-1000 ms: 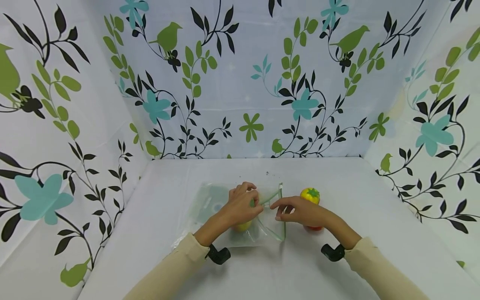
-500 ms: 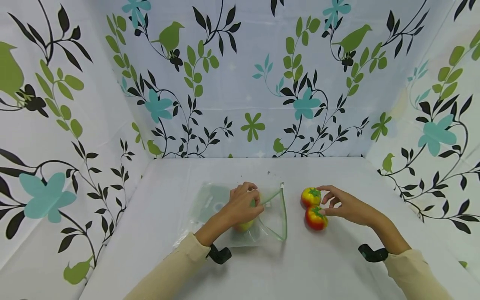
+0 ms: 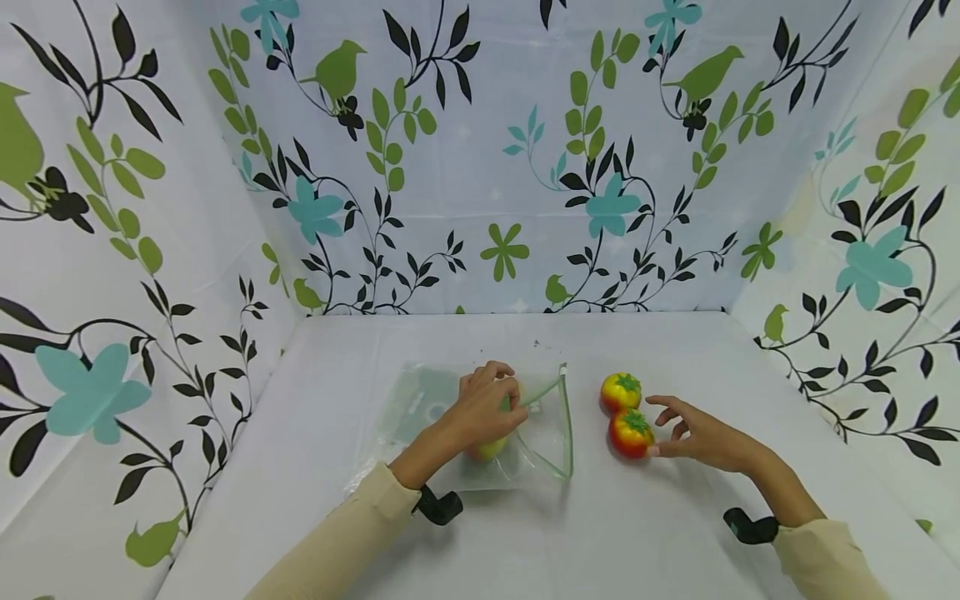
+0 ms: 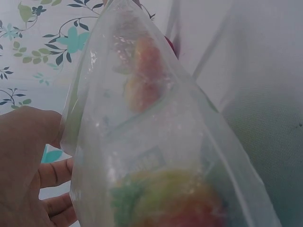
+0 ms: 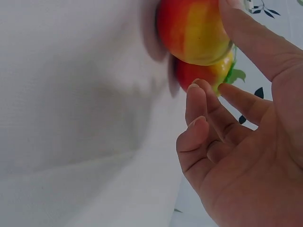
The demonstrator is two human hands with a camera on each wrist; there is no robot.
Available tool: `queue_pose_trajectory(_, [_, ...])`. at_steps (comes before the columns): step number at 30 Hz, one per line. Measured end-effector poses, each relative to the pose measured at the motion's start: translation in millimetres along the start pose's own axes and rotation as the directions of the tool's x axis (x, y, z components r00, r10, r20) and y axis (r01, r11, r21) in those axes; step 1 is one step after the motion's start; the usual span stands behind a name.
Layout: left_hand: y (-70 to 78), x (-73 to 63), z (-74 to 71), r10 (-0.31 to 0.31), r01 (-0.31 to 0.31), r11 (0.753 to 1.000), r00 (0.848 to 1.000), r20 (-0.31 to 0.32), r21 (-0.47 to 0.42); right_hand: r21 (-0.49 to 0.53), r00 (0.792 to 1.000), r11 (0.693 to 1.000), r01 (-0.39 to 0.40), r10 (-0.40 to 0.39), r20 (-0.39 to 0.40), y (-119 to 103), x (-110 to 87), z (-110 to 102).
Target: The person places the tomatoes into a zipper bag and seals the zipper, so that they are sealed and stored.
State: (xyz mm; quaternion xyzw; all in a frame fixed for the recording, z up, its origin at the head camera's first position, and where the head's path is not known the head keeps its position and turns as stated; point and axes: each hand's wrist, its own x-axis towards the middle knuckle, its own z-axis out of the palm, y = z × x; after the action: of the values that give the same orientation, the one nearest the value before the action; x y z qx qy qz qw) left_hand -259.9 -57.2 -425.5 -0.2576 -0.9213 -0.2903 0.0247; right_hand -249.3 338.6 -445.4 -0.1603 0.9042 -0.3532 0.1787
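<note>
1. Your left hand [image 3: 483, 408] pinches the upper edge of the clear plastic bag [image 3: 420, 417], so that grip is grasping the bag near its mouth.
2. The bag lies left of centre on the white surface [image 3: 585, 525]; its green-edged mouth gapes to the right, towards the loose fruits.
3. Inside the bag, below your left hand, you have a bagged fruit [image 3: 487, 451], yellowish in the head view; your left wrist view shows it blurred through the plastic, with red and green patches.
4. To the right of the bag, well clear of its mouth, 2 red-and-yellow fruits with green tops sit on the surface: the far fruit [image 3: 620, 392] and, just in front of it, the near fruit [image 3: 631, 435]. They look to be touching each other.
5. Your right hand [image 3: 701, 435] is just right of the near fruit, its fingers loosely bent and that grip released. Your thumb tip is at the near fruit's right side; you cannot tell from these views whether it touches.
6. You wear beige sleeves [image 3: 360, 533] and 1 black device [image 3: 441, 506] on each wrist.
7. At the far side, a leaf-and-bird patterned curtain [image 3: 465, 167] stands behind the surface.
</note>
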Motion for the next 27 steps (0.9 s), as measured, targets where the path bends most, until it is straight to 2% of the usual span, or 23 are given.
queue_pose_trajectory(11, [-0.2, 0.4, 0.6, -0.005, 0.005, 1.000, 1.000, 0.006, -0.008, 0.028, 0.998, 0.999, 0.042, -0.041, -0.042, 3.8, 1.6, 12.8])
queue_pose_trajectory(27, [2.4, -0.6, -1.5, 0.003, -0.003, 1.000, 1.000, -0.006, -0.008, -0.016, 0.998, 1.000, 0.026, -0.027, -0.053, 0.4, -1.0, 17.2])
